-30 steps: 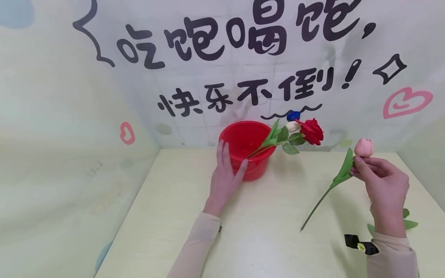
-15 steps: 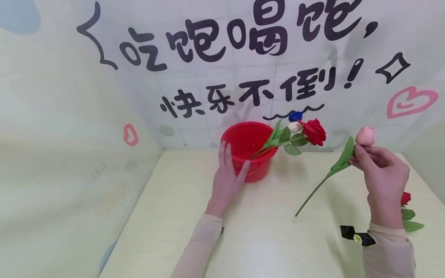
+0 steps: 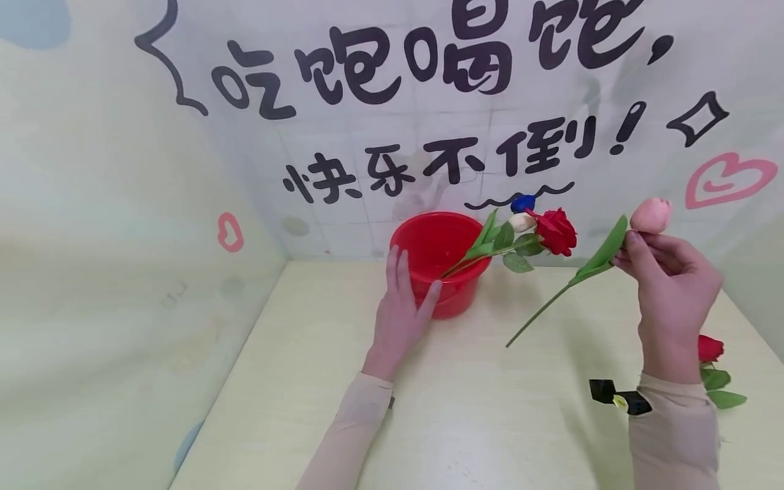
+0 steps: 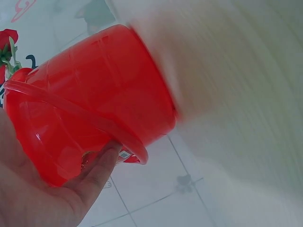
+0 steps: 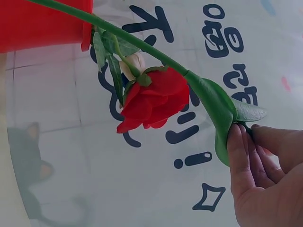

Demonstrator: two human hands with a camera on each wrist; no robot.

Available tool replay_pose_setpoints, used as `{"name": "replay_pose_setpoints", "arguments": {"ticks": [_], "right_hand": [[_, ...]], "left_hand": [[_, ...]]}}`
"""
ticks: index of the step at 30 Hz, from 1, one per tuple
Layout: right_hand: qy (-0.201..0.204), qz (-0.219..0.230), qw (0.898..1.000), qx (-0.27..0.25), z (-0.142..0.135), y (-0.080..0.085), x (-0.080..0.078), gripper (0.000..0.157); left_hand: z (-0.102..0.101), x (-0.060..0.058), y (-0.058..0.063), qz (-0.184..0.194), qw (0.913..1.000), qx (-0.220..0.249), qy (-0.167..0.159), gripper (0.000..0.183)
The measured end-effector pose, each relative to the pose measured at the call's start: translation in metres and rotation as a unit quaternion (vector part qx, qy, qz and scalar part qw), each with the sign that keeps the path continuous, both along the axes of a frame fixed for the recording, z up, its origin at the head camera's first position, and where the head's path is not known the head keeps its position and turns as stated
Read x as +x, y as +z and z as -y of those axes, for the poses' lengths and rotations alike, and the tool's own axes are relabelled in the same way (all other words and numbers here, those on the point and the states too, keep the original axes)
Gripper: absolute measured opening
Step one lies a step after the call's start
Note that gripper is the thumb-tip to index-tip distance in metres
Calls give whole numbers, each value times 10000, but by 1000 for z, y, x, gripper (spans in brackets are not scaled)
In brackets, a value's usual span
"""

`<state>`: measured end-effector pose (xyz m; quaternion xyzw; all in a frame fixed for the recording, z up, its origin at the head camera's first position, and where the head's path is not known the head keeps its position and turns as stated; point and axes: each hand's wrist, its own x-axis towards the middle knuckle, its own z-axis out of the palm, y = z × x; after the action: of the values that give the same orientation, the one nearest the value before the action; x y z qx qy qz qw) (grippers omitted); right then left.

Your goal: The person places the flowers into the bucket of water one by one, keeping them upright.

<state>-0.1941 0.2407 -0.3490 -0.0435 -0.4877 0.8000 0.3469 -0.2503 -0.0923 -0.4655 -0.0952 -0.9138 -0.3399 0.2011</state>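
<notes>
My left hand [image 3: 395, 333] rests against the near-left side of a red bucket [image 3: 453, 299], fingers and thumb spread straight along it. In the left wrist view, fingers [image 4: 99, 172] lie on the bucket's wall [image 4: 104, 80] near its red handle [image 4: 90, 116]. My right hand [image 3: 674, 292] pinches a pink tulip [image 3: 650, 216] just under its bloom; the green stem [image 3: 539, 314] slants down-left towards the bucket. The right wrist view shows the fingers at the tulip's leaves [image 5: 215, 106], with the bloom mostly hidden. A red rose [image 3: 554, 231] leans out over the bucket's right rim.
White [image 3: 522, 222] and blue [image 3: 523, 203] blooms lean out beside the rose. Another red flower [image 3: 710, 348] with green leaves lies on the table [image 3: 465, 422] behind my right wrist. A printed wall [image 3: 343, 136] stands close behind the bucket.
My right hand has lifted the pink tulip higher, its stem end swinging up and left towards the bucket. My left hand stays on the bucket. The red flower on the table has become visible.
</notes>
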Motion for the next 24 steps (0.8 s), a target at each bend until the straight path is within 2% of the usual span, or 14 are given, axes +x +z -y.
{"name": "replay_pose_setpoints", "arguments": {"ticks": [10, 19, 24], "right_hand": [[-338, -714, 9964, -310, 9, 12, -8, 43], [-274, -779, 9929, -860, 16, 23, -15, 48], [-478, -978, 9880, -1099, 23, 27, -24, 49]], "left_hand": [[1, -3, -2, -36, 10000, -68, -14, 102], [1, -1, -2, -39, 10000, -87, 15, 102], [1, -1, -1, -44, 10000, -82, 19, 102]]}}
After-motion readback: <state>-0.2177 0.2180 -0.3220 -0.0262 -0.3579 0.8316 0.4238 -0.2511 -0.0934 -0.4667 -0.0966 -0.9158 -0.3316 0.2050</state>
